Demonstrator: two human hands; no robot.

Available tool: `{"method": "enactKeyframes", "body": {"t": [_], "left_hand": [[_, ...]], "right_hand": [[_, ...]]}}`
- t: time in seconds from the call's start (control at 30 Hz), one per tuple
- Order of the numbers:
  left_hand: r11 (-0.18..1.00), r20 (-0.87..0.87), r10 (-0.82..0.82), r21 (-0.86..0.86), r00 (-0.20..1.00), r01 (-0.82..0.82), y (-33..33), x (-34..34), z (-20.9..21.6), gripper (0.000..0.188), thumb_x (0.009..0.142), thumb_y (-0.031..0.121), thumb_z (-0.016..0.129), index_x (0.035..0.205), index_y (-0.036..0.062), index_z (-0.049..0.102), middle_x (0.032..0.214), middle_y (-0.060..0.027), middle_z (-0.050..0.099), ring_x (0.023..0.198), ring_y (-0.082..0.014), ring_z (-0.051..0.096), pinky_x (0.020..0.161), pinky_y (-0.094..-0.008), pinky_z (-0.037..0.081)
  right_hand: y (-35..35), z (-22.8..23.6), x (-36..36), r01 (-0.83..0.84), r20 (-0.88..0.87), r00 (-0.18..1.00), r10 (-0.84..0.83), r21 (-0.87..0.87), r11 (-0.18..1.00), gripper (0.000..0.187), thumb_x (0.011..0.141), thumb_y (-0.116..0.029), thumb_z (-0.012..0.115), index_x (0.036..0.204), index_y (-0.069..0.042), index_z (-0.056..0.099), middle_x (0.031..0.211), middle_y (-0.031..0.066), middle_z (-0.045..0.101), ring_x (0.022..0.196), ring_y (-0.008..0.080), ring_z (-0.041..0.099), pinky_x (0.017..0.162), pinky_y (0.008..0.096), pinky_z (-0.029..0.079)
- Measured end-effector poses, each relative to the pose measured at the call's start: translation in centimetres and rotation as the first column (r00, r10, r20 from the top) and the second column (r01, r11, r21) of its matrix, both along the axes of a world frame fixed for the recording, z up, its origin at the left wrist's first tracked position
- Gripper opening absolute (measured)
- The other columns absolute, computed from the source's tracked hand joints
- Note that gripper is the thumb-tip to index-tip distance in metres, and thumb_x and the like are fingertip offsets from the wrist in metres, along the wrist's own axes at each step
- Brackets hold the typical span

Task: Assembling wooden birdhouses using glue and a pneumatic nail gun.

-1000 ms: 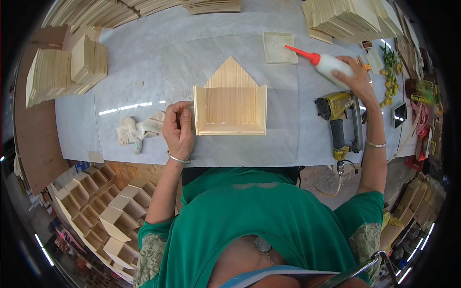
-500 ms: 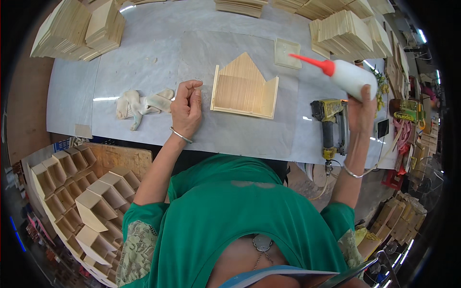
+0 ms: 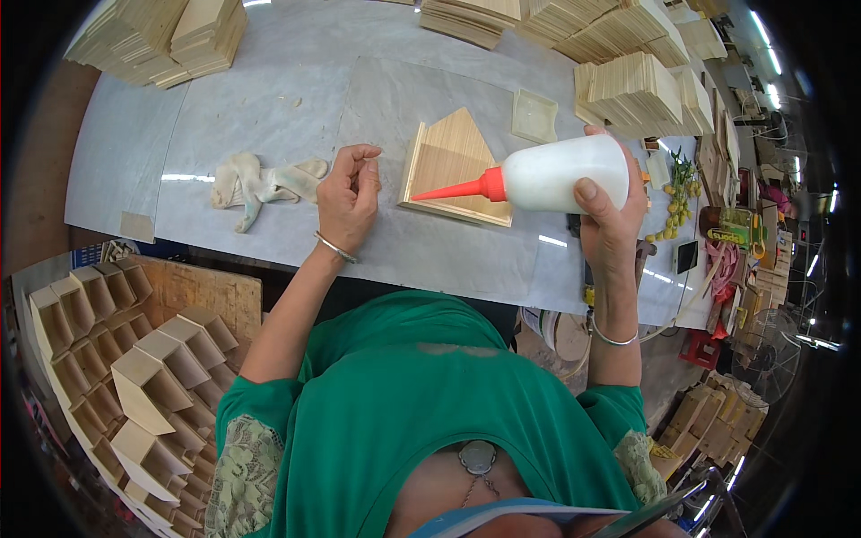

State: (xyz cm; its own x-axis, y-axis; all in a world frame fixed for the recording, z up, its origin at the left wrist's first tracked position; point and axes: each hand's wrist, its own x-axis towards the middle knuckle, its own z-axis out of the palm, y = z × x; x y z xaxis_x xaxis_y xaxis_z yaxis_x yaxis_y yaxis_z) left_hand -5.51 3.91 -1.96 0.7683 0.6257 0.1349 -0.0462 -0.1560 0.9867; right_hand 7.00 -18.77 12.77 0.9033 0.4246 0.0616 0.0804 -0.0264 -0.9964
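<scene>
Bottle [image 3: 565,175] of white plastic, contents indistinct, was gripped by the right hand [image 3: 614,215], its conical red nozzle [image 3: 453,188] over the gabled wooden box [image 3: 462,143] on the bench [image 3: 287,108]; the left hand [image 3: 350,193], left of the box, curled loosely, its grasp indeterminable.

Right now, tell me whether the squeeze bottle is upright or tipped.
Tipped: the white squeeze bottle is sideways in the right hand, its red nozzle pointing left across the house-shaped wooden box.
</scene>
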Motion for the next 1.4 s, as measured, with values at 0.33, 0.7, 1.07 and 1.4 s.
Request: {"method": "enactKeyframes", "body": {"t": [0.33,0.7,1.07,1.4], "left_hand": [[0.999,0.011,0.002,0.043,1.000,-0.003,0.3,-0.1,0.3,0.017,0.087,-0.002,0.054,0.102,0.0018,0.060,0.072,0.0009,0.053,0.057,-0.0039,0.043,0.052,-0.0198,0.036],[0.995,0.044,0.012,0.102,0.999,-0.017,0.4,0.0,0.3,0.020,0.082,-0.006,0.052,0.098,0.0009,0.062,0.078,-0.0004,0.051,0.058,-0.0051,0.043,0.052,-0.0199,0.036],[0.998,0.045,0.008,0.064,0.999,-0.011,0.4,-0.1,0.3,0.021,0.082,-0.006,0.052,0.099,0.0004,0.062,0.077,0.0009,0.050,0.059,-0.0042,0.043,0.052,-0.0193,0.035],[0.998,0.041,0.013,0.065,0.999,-0.016,0.3,0.0,0.3,0.021,0.081,-0.006,0.052,0.098,0.0011,0.062,0.076,0.0004,0.050,0.059,-0.0051,0.044,0.053,-0.0196,0.036]], "right_hand": [[0.4,-0.2,0.2,-0.053,0.106,0.992,0.062,-0.080,0.995,0.070,0.069,-0.025,0.084,0.124,0.000,0.050,0.114,0.0104,0.056,0.102,0.0192,0.058,0.087,0.0314,0.049],[0.5,0.1,0.3,-0.090,0.171,0.980,0.106,-0.101,0.991,0.071,0.067,-0.023,0.085,0.124,-0.001,0.049,0.116,0.0102,0.055,0.102,0.0193,0.058,0.087,0.0309,0.049],[1.0,0.3,1.4,-0.085,0.243,0.964,0.106,-0.093,0.992,0.069,0.068,-0.019,0.085,0.124,-0.002,0.049,0.115,0.0086,0.056,0.101,0.0183,0.058,0.087,0.0305,0.049],[1.8,0.6,3.1,-0.089,0.313,0.943,0.115,-0.096,0.991,0.064,0.070,-0.019,0.084,0.122,-0.003,0.050,0.115,0.0083,0.057,0.098,0.0173,0.059,0.084,0.0297,0.050]]}}
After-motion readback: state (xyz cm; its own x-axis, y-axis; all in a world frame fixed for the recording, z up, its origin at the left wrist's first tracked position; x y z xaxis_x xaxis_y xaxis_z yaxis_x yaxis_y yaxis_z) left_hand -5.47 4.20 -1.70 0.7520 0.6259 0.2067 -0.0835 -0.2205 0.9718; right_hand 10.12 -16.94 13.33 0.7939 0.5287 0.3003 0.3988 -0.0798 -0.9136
